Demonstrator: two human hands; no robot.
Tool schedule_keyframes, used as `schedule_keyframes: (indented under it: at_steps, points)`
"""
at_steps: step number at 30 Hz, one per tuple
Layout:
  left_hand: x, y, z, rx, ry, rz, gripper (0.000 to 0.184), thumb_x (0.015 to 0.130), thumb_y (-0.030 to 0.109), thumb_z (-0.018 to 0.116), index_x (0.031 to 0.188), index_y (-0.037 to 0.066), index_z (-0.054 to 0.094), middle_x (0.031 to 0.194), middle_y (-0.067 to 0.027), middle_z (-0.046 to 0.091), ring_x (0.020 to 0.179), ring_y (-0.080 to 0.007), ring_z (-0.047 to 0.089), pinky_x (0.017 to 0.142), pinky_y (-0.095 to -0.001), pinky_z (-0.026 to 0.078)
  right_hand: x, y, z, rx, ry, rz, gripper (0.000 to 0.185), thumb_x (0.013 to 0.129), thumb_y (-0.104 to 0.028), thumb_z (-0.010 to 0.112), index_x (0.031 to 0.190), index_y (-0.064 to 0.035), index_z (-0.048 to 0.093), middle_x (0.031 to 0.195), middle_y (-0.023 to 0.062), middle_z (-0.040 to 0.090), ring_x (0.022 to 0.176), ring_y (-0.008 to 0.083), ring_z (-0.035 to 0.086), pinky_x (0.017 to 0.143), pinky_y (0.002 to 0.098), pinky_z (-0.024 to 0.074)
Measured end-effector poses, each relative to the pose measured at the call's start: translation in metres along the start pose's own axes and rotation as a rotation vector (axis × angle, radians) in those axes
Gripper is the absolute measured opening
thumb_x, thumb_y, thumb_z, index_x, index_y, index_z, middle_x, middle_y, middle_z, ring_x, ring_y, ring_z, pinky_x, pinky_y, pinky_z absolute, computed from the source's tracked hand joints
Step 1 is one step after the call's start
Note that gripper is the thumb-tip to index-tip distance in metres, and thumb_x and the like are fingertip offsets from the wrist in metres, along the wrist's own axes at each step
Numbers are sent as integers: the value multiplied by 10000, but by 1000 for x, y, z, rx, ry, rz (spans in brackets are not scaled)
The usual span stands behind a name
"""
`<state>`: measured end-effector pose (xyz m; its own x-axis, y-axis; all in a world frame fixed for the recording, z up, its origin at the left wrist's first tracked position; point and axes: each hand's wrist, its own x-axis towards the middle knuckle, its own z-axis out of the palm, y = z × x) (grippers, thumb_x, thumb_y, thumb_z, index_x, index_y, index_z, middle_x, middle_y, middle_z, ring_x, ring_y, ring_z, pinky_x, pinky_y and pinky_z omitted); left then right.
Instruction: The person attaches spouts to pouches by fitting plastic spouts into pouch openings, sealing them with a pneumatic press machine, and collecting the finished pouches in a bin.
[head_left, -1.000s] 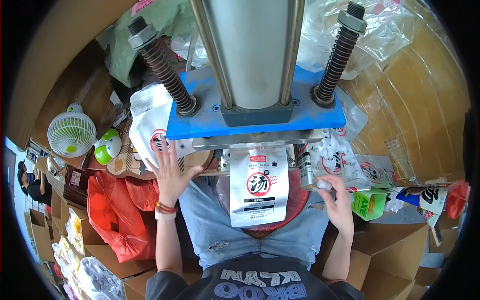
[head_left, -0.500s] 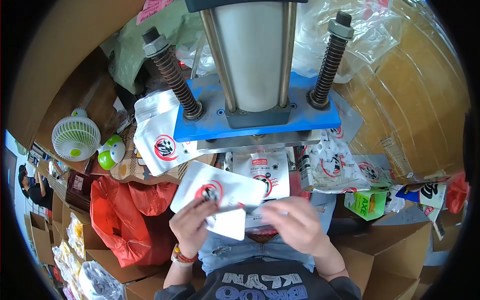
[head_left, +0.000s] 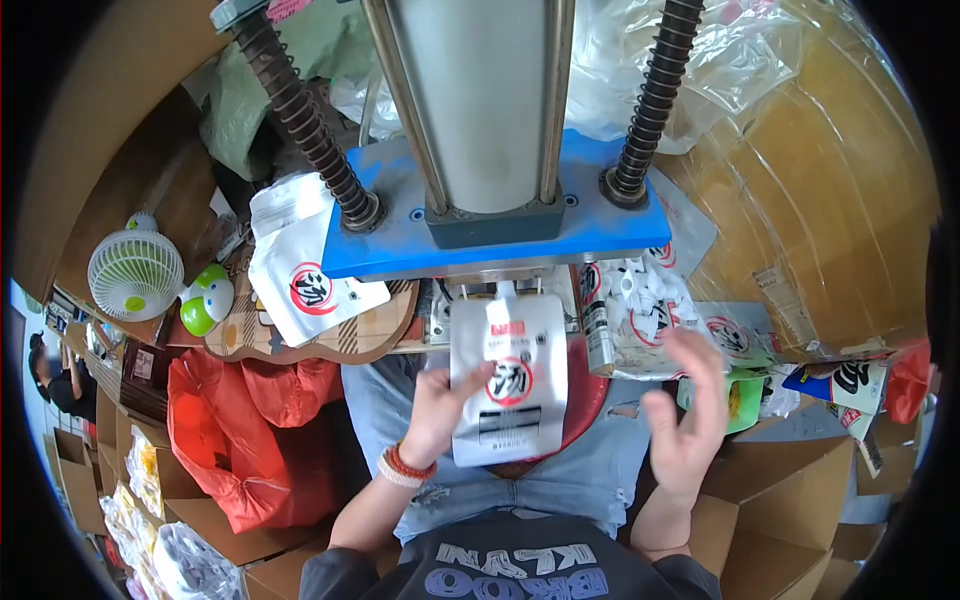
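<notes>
My left hand (head_left: 446, 405) pinches the left side of a white spout pouch (head_left: 545, 335), its thumb on the front by the red ring print. The pouch lies face up above my lap. Its pale spout end points at the gap beneath the blue plate (head_left: 480, 246) of a press. My right hand (head_left: 690, 420) is raised to the right with fingers apart, holding nothing. It is nearest to a pile of small white spouts (head_left: 640, 290) on a printed bag.
More white pouches (head_left: 310, 265) lie on a wooden board (head_left: 380, 330) at the left, beside a small fan (head_left: 135, 275). Red plastic bags (head_left: 215, 430) hang lower left. Open cartons (head_left: 770, 510) stand at both sides. A person (head_left: 70, 375) is at the far left.
My left hand moved from a slanted pouch to a straight one at the press. My right hand moved right and opened. The press springs lengthened; the metal bar rose against the blue plate.
</notes>
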<state>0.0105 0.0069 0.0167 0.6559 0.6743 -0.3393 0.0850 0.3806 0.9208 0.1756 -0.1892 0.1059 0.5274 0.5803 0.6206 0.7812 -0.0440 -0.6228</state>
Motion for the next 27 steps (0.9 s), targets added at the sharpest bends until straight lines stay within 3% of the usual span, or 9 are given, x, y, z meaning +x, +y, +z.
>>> schedule_keyframes:
  at_steps: [5, 7, 12, 14, 15, 18, 21, 24, 27]
  points:
    - [19, 1, 4, -122, -12, 27, 245, 930, 138, 708, 1059, -70, 712, 964, -96, 738, 820, -100, 674, 719, -253, 537, -9, 71, 33, -602, -8, 155, 337, 964, -262, 601, 1180, -5, 629, 1168, 182, 632, 1101, 369, 578, 984, 440, 416]
    - [20, 3, 2, -163, -18, -21, 280, 925, 162, 720, 1065, -79, 702, 953, -100, 735, 830, -105, 673, 727, -257, 537, -21, 75, 36, -576, -374, 388, 312, 1012, -279, 515, 1140, -22, 635, 1105, 163, 634, 1043, 367, 582, 938, 437, 423]
    - [46, 20, -77, 491, 297, 406, 749, 860, 367, 774, 1401, -53, 472, 1340, -214, 580, 1223, -256, 576, 992, -414, 465, -29, 69, 20, -260, -348, 291, 232, 978, -204, 582, 1105, -21, 644, 987, 139, 609, 917, 327, 570, 892, 404, 427]
    - [50, 27, -116, 1641, 711, 675, 958, 801, 510, 766, 1500, 8, 345, 1530, -233, 374, 1441, -324, 346, 1141, -572, 242, -32, 70, 15, -132, -315, 276, 214, 962, -173, 609, 1102, -17, 649, 956, 131, 599, 880, 301, 565, 883, 375, 427]
    - [60, 7, -146, 1587, 531, 618, 976, 774, 575, 736, 1515, 71, 348, 1594, -177, 288, 1495, -340, 220, 1159, -638, 80, -31, 71, 14, 33, -267, 355, 214, 938, -153, 642, 1098, -13, 651, 954, 113, 597, 880, 267, 555, 881, 350, 417]
    - [31, 4, -144, 1585, 354, 706, 768, 758, 315, 805, 1430, 116, 492, 1438, -132, 528, 1361, -301, 470, 1134, -543, 295, -30, 72, 15, 342, -115, 367, 247, 894, -141, 702, 1098, -9, 656, 975, 85, 602, 902, 217, 548, 871, 324, 411]
    - [13, -5, -138, 1245, 525, 836, 308, 779, -54, 657, 1047, 67, 750, 956, -113, 743, 845, -270, 726, 734, -344, 559, -29, 55, 14, 464, -10, 224, 297, 856, -161, 760, 1089, -8, 659, 993, 90, 637, 929, 213, 583, 832, 347, 449]
    - [-18, 11, -110, 938, 565, 720, 278, 775, -97, 663, 990, 47, 764, 815, -129, 731, 739, -144, 706, 662, -290, 522, -14, 4, 20, 543, 3, 95, 453, 838, -240, 793, 1155, -21, 555, 955, 109, 665, 837, 196, 593, 752, 329, 445]
    - [-49, 21, -78, 1021, 510, 771, 388, 650, -158, 604, 945, 42, 757, 931, -106, 749, 879, -266, 736, 737, -325, 577, -6, -14, 29, 216, -130, -227, 468, 729, -156, 873, 1097, -31, 613, 933, 92, 662, 787, 194, 588, 707, 331, 436]
